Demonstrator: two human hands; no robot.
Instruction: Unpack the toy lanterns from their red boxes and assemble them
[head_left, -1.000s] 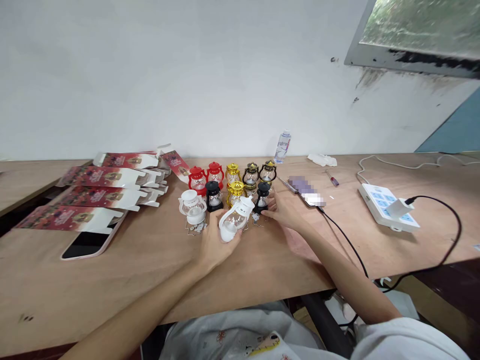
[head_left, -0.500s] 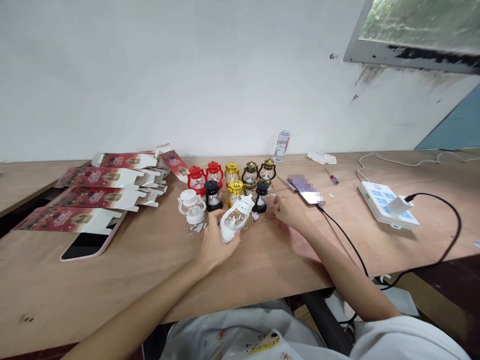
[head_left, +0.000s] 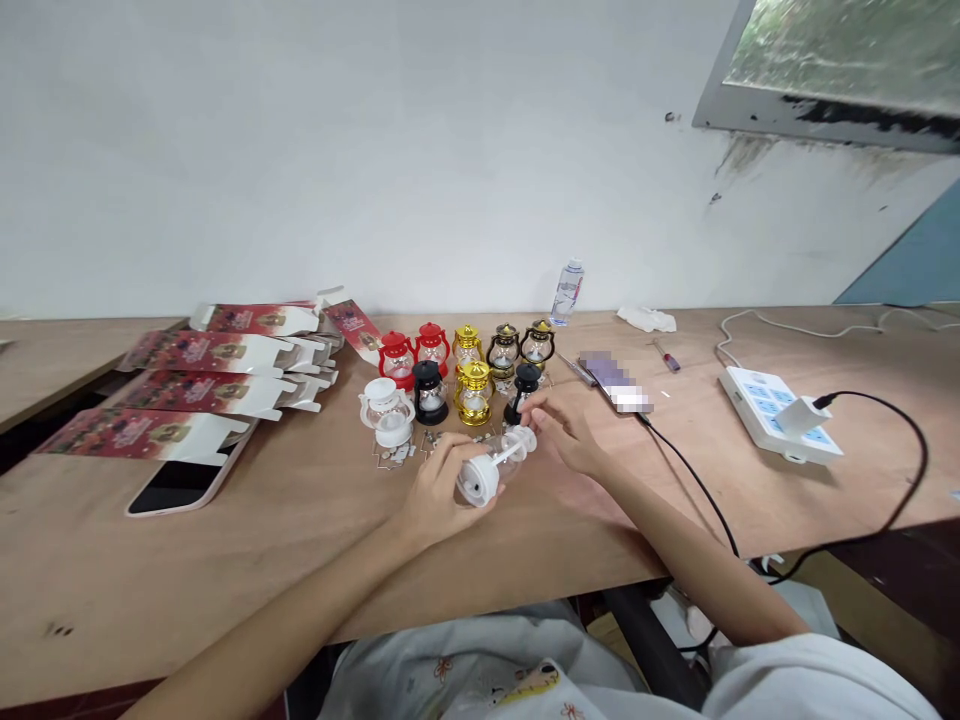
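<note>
Bare wood makes up the table [head_left: 187, 560], its near edge just beyond the person's pale, printed clothing [head_left: 420, 660]. Closest in, the left hand [head_left: 435, 495] is wrapped around a lantern [head_left: 495, 466], white with a clear body, tipped on its side with its base toward the person. The right hand [head_left: 566, 435] bends its fingers at the lantern's top end; whether they pinch it or sit just beside it, I cannot tell. Off to the left lies a phone [head_left: 180, 485], partly under the nearest of several overlapping flat red boxes [head_left: 217, 352].

Just past the hands stand another white lantern [head_left: 392, 428], a black lantern [head_left: 430, 395], a gold lantern [head_left: 475, 399] and a second black lantern [head_left: 525, 378], with small wire pieces [head_left: 390, 455] in front of the white one. Behind them are two red lanterns [head_left: 395, 345], a second gold lantern [head_left: 466, 337] and two dark lanterns [head_left: 505, 335] with gold trim. Over to the right lie a second phone [head_left: 607, 372], partly blurred, and a power strip [head_left: 746, 393] holding a plug [head_left: 799, 417]. Farther back are a screwdriver [head_left: 670, 362], a tissue [head_left: 646, 319] and a bottle [head_left: 568, 293], then the white wall [head_left: 337, 150] with a window [head_left: 862, 55] high on the right.
</note>
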